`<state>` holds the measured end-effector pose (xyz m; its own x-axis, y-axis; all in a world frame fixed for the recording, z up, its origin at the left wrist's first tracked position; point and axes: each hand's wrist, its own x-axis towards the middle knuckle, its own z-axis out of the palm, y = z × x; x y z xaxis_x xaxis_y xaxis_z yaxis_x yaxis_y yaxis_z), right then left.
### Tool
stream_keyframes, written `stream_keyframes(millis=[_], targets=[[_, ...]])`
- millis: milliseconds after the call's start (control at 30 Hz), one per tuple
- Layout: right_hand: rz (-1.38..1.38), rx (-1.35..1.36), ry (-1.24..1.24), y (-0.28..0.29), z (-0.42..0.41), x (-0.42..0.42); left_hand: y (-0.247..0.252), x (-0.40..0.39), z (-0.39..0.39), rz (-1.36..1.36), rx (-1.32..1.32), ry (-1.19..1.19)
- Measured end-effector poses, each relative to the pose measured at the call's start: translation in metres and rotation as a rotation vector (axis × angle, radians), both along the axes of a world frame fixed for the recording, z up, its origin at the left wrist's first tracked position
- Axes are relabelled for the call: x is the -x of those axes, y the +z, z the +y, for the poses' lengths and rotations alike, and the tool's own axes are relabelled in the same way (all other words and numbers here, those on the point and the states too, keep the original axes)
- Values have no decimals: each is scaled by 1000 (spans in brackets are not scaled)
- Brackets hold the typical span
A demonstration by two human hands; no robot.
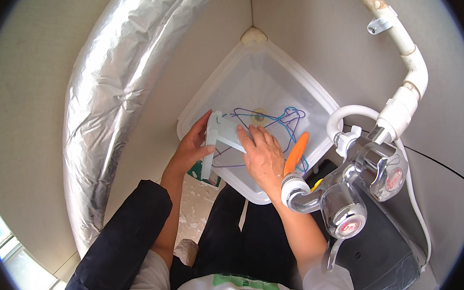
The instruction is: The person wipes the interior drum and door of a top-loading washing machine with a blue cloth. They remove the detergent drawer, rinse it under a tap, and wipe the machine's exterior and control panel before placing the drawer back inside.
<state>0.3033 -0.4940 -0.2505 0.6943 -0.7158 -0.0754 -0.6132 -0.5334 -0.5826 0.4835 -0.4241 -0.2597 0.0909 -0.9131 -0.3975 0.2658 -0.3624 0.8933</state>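
A pale, roughly T-shaped plastic part (228, 133) is held over a white plastic basin. My left hand (194, 147) grips its upright end panel, thumb on the near side. My right hand (265, 158) lies over the other end, with the fingers bent across it; its underside is hidden. Below, purple and blue clothes hangers (285, 118) lie tangled in the basin (258, 65), around its round drain. An orange curved handle-like thing (297, 152) rises just right of my right hand, its lower end hidden behind the tap.
A chrome tap (344, 203) with a white hose juts out at right, close above my right forearm. A foil-wrapped duct (118, 87) runs down the left wall. Right of my legs stands a dark bin-like container (378, 254). A green printed packet (214, 179) lies under my left hand.
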Motion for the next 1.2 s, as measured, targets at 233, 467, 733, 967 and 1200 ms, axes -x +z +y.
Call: stream_keyframes(millis=[233, 467, 733, 967, 1200], targets=[[-60, -591, -31, 37, 41, 0, -9, -15, 16, 222, -348, 144], [8, -745, -204, -12, 77, -3, -58, 12, 30, 408, -604, 180], [87, -662, -300, -22, 75, 7, -70, 44, 8, 498, -676, 239], [103, -658, -276, -22, 73, 10, -78, 47, 11, 527, -663, 343], [20, -743, -313, -30, 82, -9, -79, 40, 5, 587, -572, 385]])
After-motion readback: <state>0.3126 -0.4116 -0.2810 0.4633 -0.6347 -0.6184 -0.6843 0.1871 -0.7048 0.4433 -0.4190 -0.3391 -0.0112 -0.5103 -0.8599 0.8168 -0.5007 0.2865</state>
